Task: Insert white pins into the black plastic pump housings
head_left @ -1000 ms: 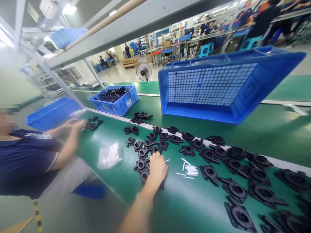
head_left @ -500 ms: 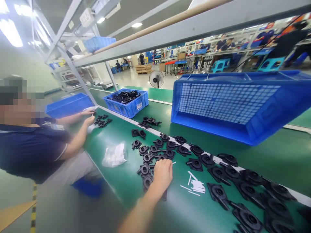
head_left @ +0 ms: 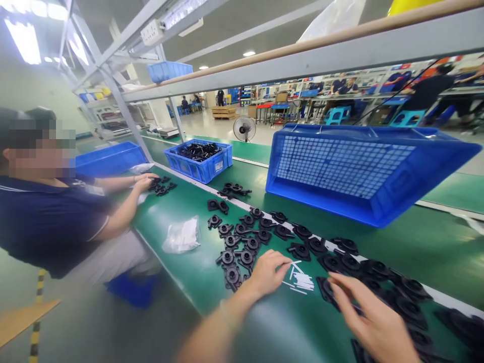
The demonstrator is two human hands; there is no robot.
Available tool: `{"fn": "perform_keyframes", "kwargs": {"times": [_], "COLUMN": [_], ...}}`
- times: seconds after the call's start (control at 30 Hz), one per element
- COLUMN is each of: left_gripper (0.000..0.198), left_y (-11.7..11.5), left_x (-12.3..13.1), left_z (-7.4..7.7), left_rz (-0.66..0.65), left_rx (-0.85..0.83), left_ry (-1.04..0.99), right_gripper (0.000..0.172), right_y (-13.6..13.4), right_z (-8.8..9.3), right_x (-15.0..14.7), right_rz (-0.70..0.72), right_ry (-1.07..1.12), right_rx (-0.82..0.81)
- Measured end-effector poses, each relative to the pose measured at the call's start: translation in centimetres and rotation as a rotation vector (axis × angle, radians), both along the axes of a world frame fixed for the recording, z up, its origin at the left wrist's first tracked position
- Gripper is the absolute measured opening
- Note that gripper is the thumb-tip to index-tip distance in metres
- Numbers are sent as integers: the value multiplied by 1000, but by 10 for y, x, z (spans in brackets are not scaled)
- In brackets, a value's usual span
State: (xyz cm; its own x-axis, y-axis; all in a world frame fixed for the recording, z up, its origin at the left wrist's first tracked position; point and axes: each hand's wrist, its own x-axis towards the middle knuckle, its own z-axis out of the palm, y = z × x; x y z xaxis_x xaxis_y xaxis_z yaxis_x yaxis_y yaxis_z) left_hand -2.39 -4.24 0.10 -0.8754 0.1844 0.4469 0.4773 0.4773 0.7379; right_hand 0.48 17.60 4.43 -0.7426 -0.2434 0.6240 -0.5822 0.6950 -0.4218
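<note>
My left hand (head_left: 270, 272) is closed, pinching a thin white strip (head_left: 296, 262) between thumb and fingertips. It is just left of a small pile of loose white strips (head_left: 303, 282) on the green table. My right hand (head_left: 374, 317) has thumb and index finger closed at the edge of a black plastic housing (head_left: 325, 291), which lies flat. Its other fingers are hidden. More black housings (head_left: 227, 258), each with a round hub and a spout, lie to the left of my left hand and along the table's white line.
A clear bag of white strips (head_left: 182, 235) lies left on the table. Behind stand a blue crate (head_left: 212, 171) of black parts and a large tilted blue crate (head_left: 325, 204). A co-worker (head_left: 49, 217) sits at left, hands on small black parts. A shelf rail (head_left: 264, 70) crosses above.
My left hand has moved right, from the black housings to the pile of white strips. My right hand has come into view at a housing. The view has shifted slightly.
</note>
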Motion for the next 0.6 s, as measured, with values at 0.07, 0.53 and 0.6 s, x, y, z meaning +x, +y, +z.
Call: {"fn": "perform_keyframes", "kwargs": {"times": [0.07,0.53,0.6], "left_gripper": [20,18,18], "left_y": [0,-2,-1], "left_x": [0,1,0], "left_z": [1,6,6], "left_rz": [6,-8,-30], "left_rx": [53,255,331], "left_ry": [-11,-198,-249], "right_gripper": [25,37,32], "right_y": [-25,-64,-71], "right_z": [-12,-56,-56], "right_x": [-17,-24,-23], "right_rz": [59,141,162], "right_ry": [-22,-609,-608], "right_rx": [37,-634,-685]}}
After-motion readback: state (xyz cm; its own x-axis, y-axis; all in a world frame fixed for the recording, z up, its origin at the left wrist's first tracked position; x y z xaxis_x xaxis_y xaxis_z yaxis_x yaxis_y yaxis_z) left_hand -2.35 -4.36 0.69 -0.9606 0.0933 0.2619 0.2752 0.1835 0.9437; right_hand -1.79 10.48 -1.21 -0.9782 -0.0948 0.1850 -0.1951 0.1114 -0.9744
